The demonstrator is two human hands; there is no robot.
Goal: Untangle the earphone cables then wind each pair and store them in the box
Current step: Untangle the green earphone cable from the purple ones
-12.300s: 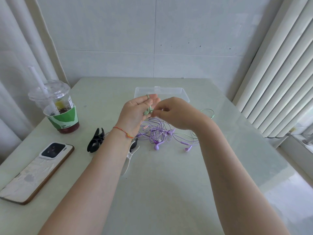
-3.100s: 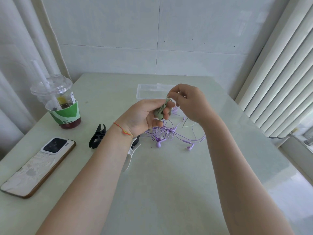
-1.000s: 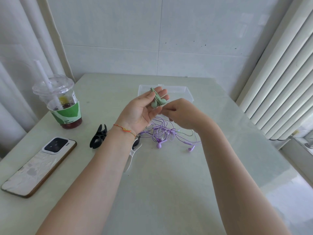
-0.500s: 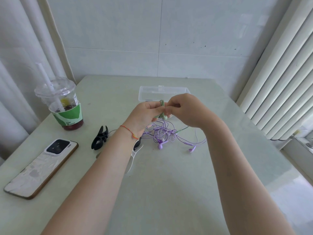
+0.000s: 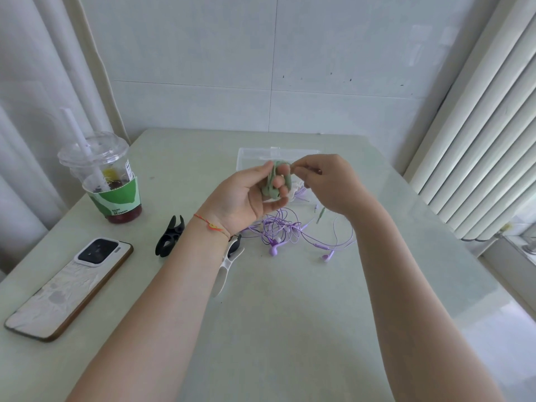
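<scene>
Right hand raised again, cup label "DARE TO BE FRESH"

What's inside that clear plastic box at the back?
The clear plastic box shows nothing inside where visible; both hands and the wound green earphones cover its near part.

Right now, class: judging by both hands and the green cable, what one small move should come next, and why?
Probably one more turn: the right hand pinches the green cable's free end, the left hand holds it looped round its fingers, and a short tail with the plug hangs loose, so winding looks unfinished.
</scene>
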